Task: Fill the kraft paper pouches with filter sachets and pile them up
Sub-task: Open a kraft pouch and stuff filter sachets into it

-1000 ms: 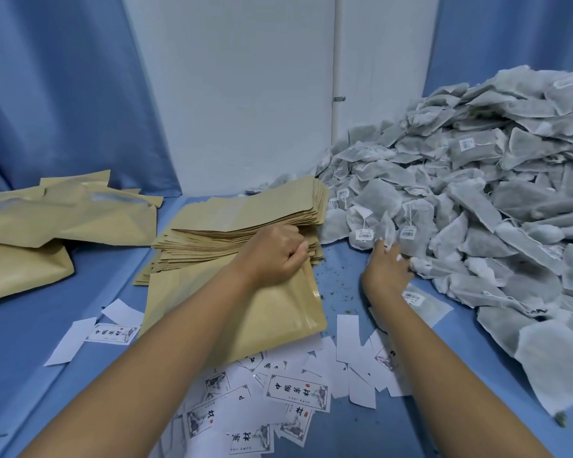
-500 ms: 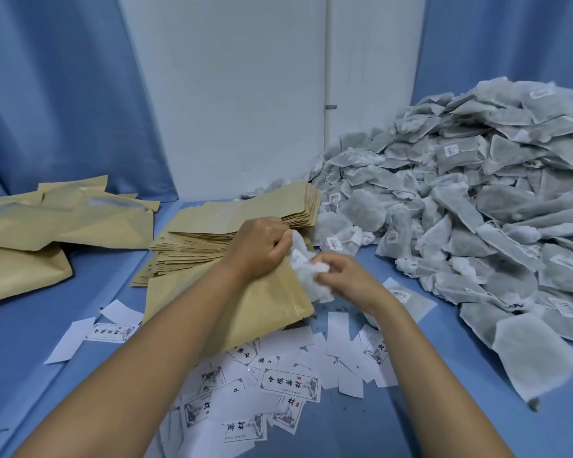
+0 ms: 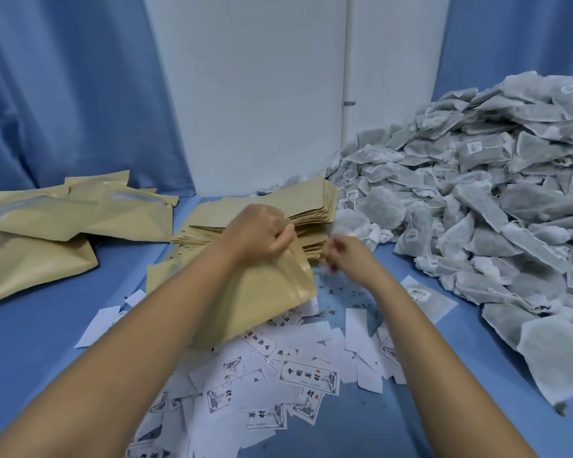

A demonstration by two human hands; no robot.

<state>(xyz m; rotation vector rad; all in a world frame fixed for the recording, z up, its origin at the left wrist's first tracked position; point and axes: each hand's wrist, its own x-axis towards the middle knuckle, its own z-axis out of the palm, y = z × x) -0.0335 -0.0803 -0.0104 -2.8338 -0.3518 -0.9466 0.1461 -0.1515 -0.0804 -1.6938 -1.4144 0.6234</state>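
Right hand (image 3: 344, 256): motion-blurred, grip unreadable.
Heap (image 3: 477, 200): cut by right edge.
Pouch (image 3: 272, 292): lower part behind forearm (image 3: 186, 319).

Two hands: left hand (image 3: 258, 233), right hand (image 3: 348, 256). One held pouch (image 3: 265, 292), one stack (image 3: 272, 209) of flat pouches, several filled pouches (image 3: 63, 223). One sachet heap (image 3: 477, 209), too many to count. Dozens of labels (image 3: 308, 375).

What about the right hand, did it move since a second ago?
Yes. The right hand moved left, from the sachet heap towards the stack of empty pouches.
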